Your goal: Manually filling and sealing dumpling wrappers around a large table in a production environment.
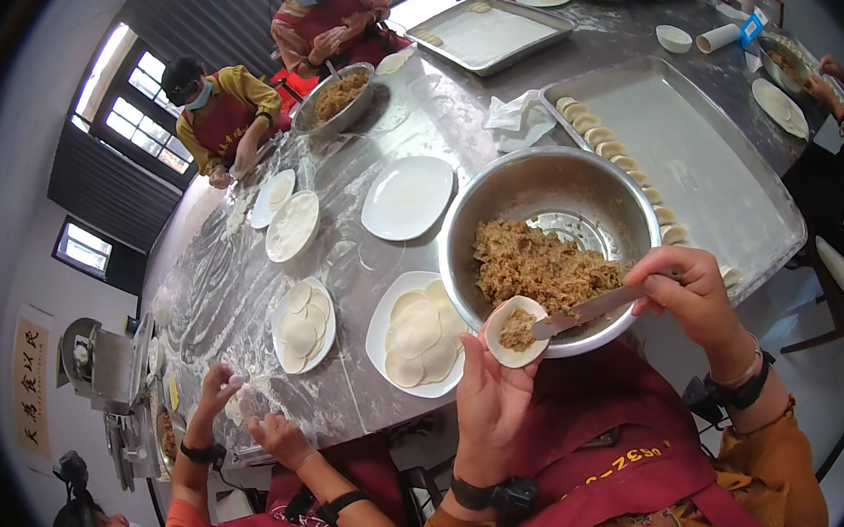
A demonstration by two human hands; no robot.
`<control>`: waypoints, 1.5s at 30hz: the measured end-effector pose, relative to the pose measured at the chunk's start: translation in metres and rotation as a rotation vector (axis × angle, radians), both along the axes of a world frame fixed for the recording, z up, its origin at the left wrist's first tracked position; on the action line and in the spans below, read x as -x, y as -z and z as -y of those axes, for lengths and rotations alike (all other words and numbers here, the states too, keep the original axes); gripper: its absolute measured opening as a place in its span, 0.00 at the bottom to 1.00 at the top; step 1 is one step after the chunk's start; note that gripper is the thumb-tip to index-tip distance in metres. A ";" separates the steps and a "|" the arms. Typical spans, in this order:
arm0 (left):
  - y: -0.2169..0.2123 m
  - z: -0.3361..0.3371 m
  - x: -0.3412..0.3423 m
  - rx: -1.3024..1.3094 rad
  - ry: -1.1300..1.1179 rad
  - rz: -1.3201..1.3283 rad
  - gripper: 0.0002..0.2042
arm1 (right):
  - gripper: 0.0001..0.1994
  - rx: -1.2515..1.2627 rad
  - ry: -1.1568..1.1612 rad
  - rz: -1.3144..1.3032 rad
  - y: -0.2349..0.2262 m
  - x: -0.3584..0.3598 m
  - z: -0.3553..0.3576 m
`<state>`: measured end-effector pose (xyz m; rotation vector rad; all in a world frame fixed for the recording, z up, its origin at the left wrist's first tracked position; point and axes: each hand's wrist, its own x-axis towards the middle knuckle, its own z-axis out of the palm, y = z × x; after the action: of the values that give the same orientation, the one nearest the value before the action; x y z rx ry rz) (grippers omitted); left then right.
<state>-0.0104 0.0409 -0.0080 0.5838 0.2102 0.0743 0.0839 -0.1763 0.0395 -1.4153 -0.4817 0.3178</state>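
My left hand [492,403] holds a round dumpling wrapper [523,357], cupped on the fingers at the near rim of a large steel bowl [628,207]. A small mound of brown filling [518,331] lies in the wrapper. Gripped in my right hand [688,292] is a flat metal spatula [594,307], its tip touching the wrapper beside that mound. Chopped filling [540,261] covers much of the bowl's bottom. Left of the bowl, a stack of wrappers [416,332] sits on a white plate [377,340].
A metal tray [726,177] with a row of folded dumplings [613,149] stands right of the bowl. Crumpled white paper [520,119] lies behind it. Another plate of wrappers [302,329] is further left. A co-worker's hands [282,436] are at the floury near-left edge; others work across the table.
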 end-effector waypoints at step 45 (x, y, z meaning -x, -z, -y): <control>-0.010 0.025 0.011 -0.090 0.306 -0.010 0.29 | 0.05 0.277 0.010 0.933 0.021 0.019 -0.032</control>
<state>-0.0214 0.0157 0.0020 0.6996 0.1254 -0.2159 0.0647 -0.1441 0.0187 -1.7952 -1.2190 -0.3319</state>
